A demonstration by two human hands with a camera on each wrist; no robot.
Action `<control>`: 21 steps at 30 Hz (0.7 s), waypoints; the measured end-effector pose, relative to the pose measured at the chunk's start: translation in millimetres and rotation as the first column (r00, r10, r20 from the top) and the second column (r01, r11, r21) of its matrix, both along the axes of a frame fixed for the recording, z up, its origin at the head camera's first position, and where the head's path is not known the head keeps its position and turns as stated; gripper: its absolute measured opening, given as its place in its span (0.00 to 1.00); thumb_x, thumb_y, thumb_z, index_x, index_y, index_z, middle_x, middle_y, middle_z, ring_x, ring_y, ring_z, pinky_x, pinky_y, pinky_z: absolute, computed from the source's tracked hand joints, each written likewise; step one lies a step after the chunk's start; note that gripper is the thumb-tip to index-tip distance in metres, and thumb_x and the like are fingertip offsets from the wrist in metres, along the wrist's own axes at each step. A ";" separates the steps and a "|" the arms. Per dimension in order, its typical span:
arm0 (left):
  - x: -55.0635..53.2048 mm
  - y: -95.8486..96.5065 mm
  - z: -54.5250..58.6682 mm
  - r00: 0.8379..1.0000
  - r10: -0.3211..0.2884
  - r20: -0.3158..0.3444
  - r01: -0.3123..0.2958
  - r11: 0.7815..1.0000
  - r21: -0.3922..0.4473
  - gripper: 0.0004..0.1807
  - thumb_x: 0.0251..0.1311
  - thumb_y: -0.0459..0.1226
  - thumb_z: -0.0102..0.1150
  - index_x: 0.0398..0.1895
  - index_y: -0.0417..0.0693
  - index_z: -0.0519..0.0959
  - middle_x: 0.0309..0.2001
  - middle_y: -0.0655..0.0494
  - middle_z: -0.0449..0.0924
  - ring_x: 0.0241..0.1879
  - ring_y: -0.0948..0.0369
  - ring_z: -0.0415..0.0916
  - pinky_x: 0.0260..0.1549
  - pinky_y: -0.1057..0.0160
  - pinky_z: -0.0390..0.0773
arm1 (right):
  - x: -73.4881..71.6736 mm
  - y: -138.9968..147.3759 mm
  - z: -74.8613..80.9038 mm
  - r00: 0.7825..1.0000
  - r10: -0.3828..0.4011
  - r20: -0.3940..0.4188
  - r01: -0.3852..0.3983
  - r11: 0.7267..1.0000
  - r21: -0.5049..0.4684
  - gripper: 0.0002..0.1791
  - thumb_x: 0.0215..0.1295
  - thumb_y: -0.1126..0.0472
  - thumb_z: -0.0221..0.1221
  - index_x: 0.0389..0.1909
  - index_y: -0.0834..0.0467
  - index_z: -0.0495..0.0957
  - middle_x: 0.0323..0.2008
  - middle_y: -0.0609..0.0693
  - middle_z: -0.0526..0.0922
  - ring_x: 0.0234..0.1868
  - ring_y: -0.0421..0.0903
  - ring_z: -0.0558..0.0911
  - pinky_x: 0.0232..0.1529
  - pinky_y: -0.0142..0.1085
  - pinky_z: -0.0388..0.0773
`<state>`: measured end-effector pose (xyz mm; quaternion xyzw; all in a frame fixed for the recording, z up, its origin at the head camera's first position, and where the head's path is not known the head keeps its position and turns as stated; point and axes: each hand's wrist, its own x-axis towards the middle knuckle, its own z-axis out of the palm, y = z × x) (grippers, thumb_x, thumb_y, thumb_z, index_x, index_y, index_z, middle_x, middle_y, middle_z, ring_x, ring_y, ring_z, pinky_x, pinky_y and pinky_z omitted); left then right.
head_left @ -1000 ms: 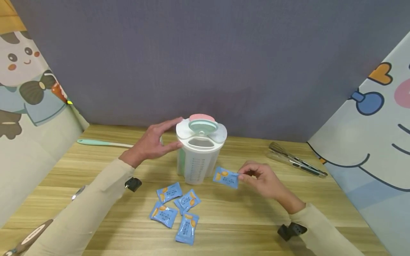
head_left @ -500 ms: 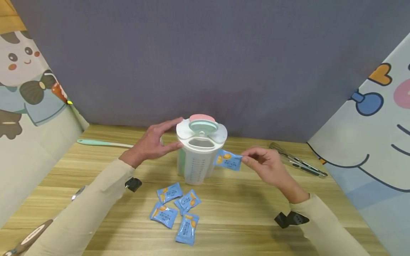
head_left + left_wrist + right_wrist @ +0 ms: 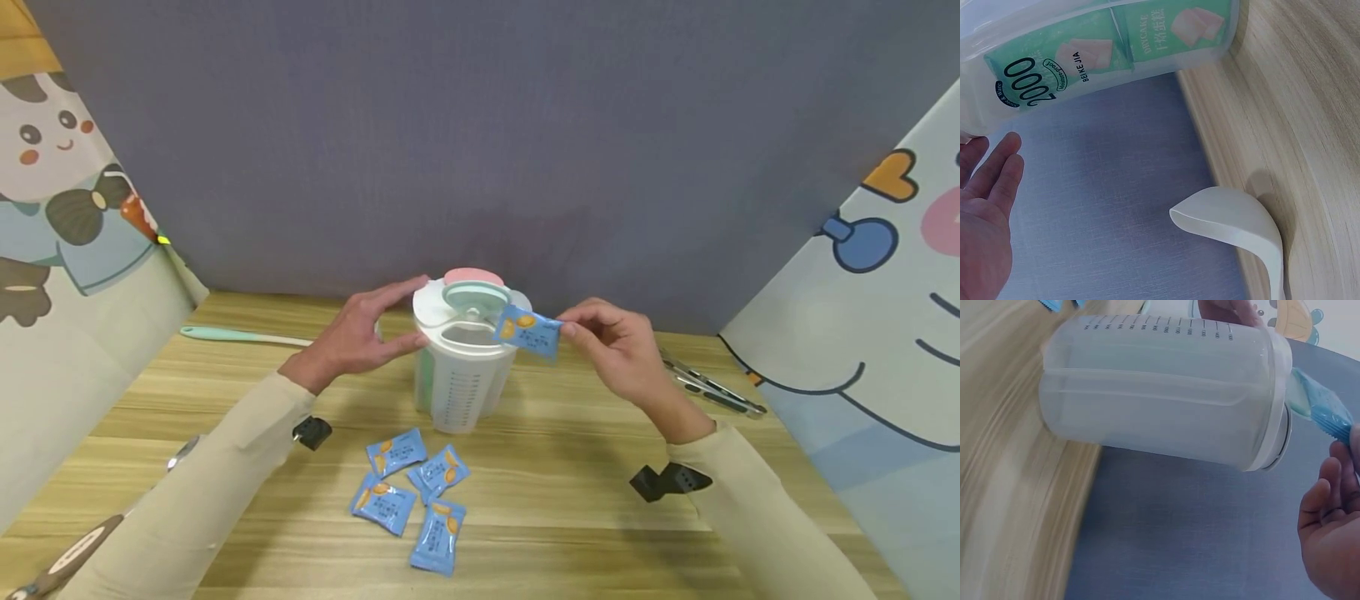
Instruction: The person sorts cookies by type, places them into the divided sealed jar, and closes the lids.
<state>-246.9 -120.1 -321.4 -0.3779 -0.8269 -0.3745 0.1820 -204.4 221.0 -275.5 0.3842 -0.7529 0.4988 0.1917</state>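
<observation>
A clear, graduated storage container [image 3: 461,392] stands upright on the table. Its white lid [image 3: 431,304] has a raised mint flap [image 3: 476,294] above a front opening. My left hand [image 3: 356,337] touches the lid's left edge with thumb and forefinger spread and fairly straight. Green packets [image 3: 1085,56] show through the container wall in the left wrist view. With thumb and fingertips, my right hand [image 3: 618,342] pinches one end of a blue snack packet [image 3: 528,329]; the packet's far end overlaps the lid's right side. Several matching blue packets [image 3: 397,450] lie in front of the container.
Left of the container lies a ladle [image 3: 1229,215] with a mint handle [image 3: 225,334]. Metal tongs [image 3: 716,387] lie to the right. A brown-handled utensil [image 3: 78,554] is partly hidden by the left sleeve. A grey panel [image 3: 480,150] stands behind the table.
My right hand has raised the blue snack packet from low beside the container up to the lid, moving slightly left at the end. My left hand and the container have stayed put.
</observation>
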 end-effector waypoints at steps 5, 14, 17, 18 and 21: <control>-0.5 0.4 -0.2 1.000 -0.002 0.002 0.002 1.000 -0.002 0.41 0.56 0.53 0.63 0.69 0.46 0.63 0.66 0.50 0.64 0.64 0.52 0.61 0.61 0.48 0.63 | -4.6 -4.8 5.5 1.000 0.006 -0.005 -0.006 1.000 0.021 0.06 0.62 0.76 0.57 0.37 0.67 0.81 0.29 0.58 0.79 0.17 0.41 0.65 0.14 0.31 0.63; -1.0 0.5 -0.2 1.000 -0.008 -0.005 0.008 1.000 0.002 0.41 0.56 0.54 0.63 0.69 0.45 0.63 0.66 0.50 0.65 0.64 0.52 0.61 0.61 0.47 0.63 | -10.0 -13.3 13.2 0.999 0.036 0.002 -0.036 0.998 0.048 0.11 0.62 0.78 0.55 0.39 0.64 0.81 0.29 0.54 0.78 0.16 0.42 0.63 0.14 0.33 0.60; -1.1 0.4 -0.3 1.000 -0.013 -0.009 0.013 1.000 0.007 0.41 0.57 0.54 0.63 0.69 0.44 0.63 0.66 0.50 0.65 0.64 0.52 0.62 0.61 0.47 0.63 | -11.8 -17.0 15.7 0.999 0.049 0.001 -0.049 0.997 0.054 0.10 0.62 0.78 0.55 0.39 0.65 0.81 0.29 0.53 0.77 0.16 0.42 0.64 0.14 0.32 0.61; -1.2 0.3 -0.4 1.000 -0.014 -0.010 0.014 1.000 0.009 0.41 0.57 0.54 0.63 0.69 0.44 0.63 0.66 0.50 0.65 0.64 0.52 0.62 0.61 0.48 0.63 | -12.1 -18.3 16.5 0.999 0.055 0.002 -0.055 0.997 0.055 0.10 0.62 0.79 0.55 0.39 0.65 0.81 0.29 0.54 0.77 0.17 0.42 0.65 0.15 0.32 0.61; -2.1 0.4 -0.6 1.000 -0.018 -0.013 0.018 1.000 0.012 0.41 0.56 0.54 0.63 0.69 0.44 0.63 0.66 0.49 0.65 0.64 0.52 0.62 0.61 0.48 0.63 | -13.3 -21.7 18.3 0.997 0.071 0.012 -0.072 0.996 0.057 0.10 0.63 0.78 0.54 0.39 0.66 0.81 0.29 0.54 0.77 0.18 0.42 0.67 0.16 0.31 0.62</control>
